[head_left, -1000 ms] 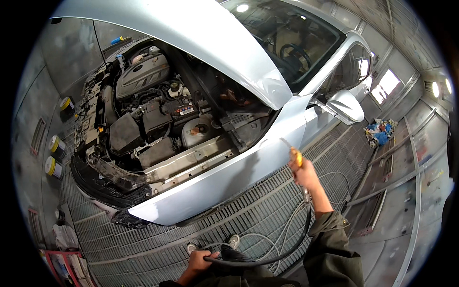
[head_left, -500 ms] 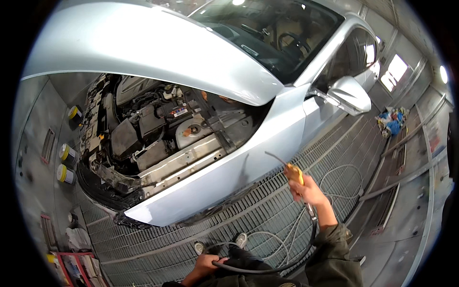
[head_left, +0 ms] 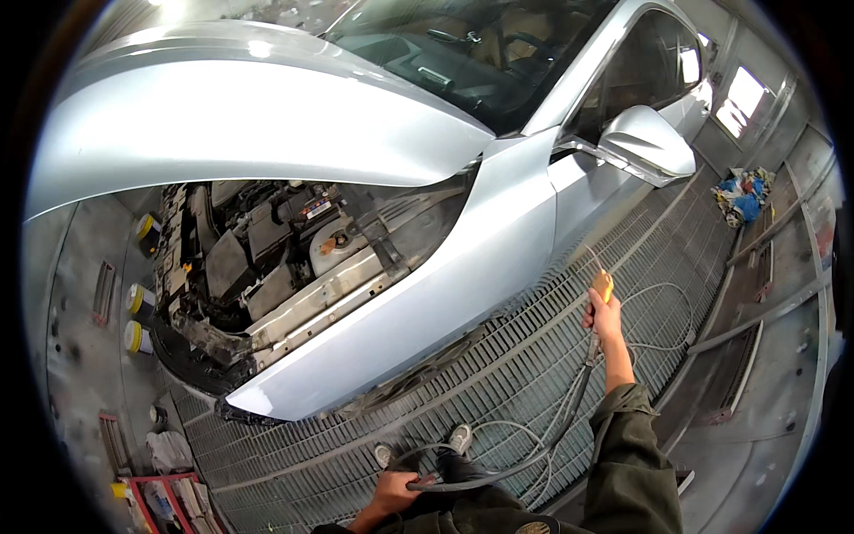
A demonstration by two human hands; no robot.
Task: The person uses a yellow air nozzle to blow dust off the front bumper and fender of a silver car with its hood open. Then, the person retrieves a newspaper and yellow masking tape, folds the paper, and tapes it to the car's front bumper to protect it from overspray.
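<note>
My right hand (head_left: 605, 318), its arm reaching out to the right, is wrapped round a yellow air blow gun (head_left: 604, 284) with a thin nozzle. The nozzle points up and away, above the floor grating beside the silver car's door (head_left: 592, 200), apart from the bodywork. From the gun's base a dark hose (head_left: 454, 486) curves down to my left hand (head_left: 392, 492), which is closed round it low in front of my legs. The front fender (head_left: 400, 329) lies ahead of me. Beside it, the engine bay (head_left: 267, 267) shows under the raised hood (head_left: 267, 129).
A side mirror (head_left: 648, 142) juts out from the door. Loose pale hose (head_left: 658, 347) loops over the grating (head_left: 329, 458). Yellow-and-white tubs (head_left: 138, 337) stand by the left wall, near a red rack (head_left: 173, 498). Crumpled rags or wrappings (head_left: 745, 200) lie far right.
My right hand has swung the blow gun rightward and farther away, from beside the fender toward the door. The view has shifted slightly. My left hand still holds the hose.
</note>
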